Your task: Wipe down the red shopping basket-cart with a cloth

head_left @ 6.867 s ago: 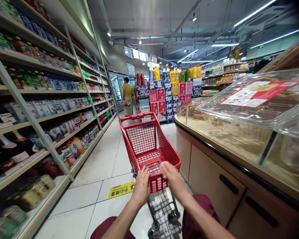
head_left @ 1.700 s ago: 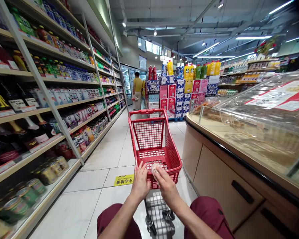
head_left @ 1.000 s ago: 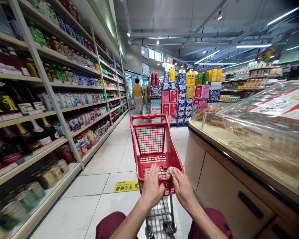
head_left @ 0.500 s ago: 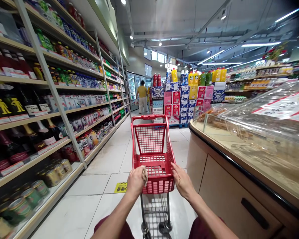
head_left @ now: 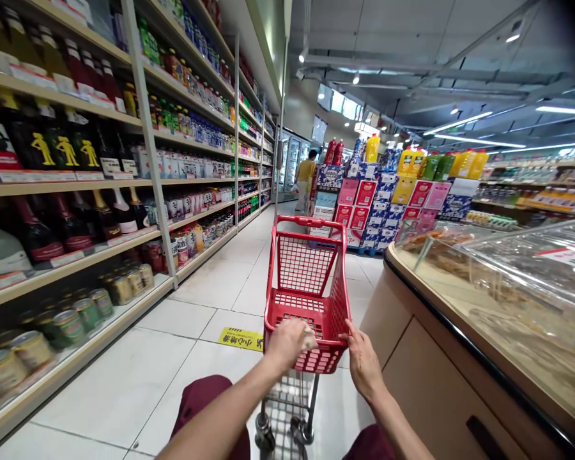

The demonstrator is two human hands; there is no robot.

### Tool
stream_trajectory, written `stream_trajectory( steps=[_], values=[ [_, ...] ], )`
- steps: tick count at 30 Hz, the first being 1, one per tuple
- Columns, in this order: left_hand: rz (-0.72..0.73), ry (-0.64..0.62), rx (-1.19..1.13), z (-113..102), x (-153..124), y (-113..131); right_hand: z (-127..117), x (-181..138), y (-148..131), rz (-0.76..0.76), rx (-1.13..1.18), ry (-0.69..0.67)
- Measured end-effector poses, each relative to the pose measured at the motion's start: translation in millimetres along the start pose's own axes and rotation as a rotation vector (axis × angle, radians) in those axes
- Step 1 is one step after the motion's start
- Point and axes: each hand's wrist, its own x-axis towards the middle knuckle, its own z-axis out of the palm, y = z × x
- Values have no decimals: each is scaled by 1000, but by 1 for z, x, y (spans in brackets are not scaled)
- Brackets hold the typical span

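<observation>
A red plastic shopping cart point(head_left: 311, 300) stands in front of me, its basket bare inside and its grey legs and wheels below. My left hand point(head_left: 288, 344) is closed around a crumpled pale cloth point(head_left: 309, 338) at the near rim of the basket. Most of the cloth is hidden in the fist. At the right near corner, my right hand point(head_left: 363, 359) has its fingers bent onto the red rim, with part of the grip out of sight.
Shelves of bottles and cans point(head_left: 201, 211) line the left side. A yellow floor sign point(head_left: 242, 338) lies left of the cart. On the right stands a counter point(head_left: 431, 358) with clear covers. Stacked drink boxes point(head_left: 364, 204) and a person in yellow point(head_left: 305, 177) are farther ahead.
The view has turned left, so shelves and cart appear farther right. My left hand, still holding the cloth, has shifted right along the near rim. My right hand stays at the corner.
</observation>
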Motion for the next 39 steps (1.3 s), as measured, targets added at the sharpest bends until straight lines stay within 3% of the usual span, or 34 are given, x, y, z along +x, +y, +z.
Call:
stream_trajectory(
  steps=[3,6,9,12,15,17,22,24,27,29,31,33,37,39],
  values=[
    [15,68,10,1,-6,-3,5,-9,-1,24,11,74],
    [97,43,-6,24,0,33,6,-14,2,36,18,104],
    [300,20,-23,37,3,56,2,-17,6,46,10,121],
    [439,5,-54,23,-9,29,1,-22,4,59,12,125],
    [404,68,-31,2,-25,-13,6,-29,-7,40,49,119],
    [352,130,6,0,-31,-21,12,-32,-16,30,67,126],
    [353,134,8,34,-18,29,16,-33,-23,74,68,139],
    [385,110,17,38,-13,37,14,-33,-19,73,46,119],
    [407,104,37,18,-20,8,12,-33,-15,66,18,92],
    [362,131,58,0,-28,-20,14,-35,-16,55,3,91],
    [322,155,72,-8,-33,-34,18,-36,-18,41,-4,95],
    [325,144,59,-1,-30,-23,21,-37,-19,28,0,97],
    [356,76,30,26,-14,22,20,-36,-10,0,-30,105],
    [373,53,25,23,-13,21,17,-37,-6,2,-57,108]
  ],
)
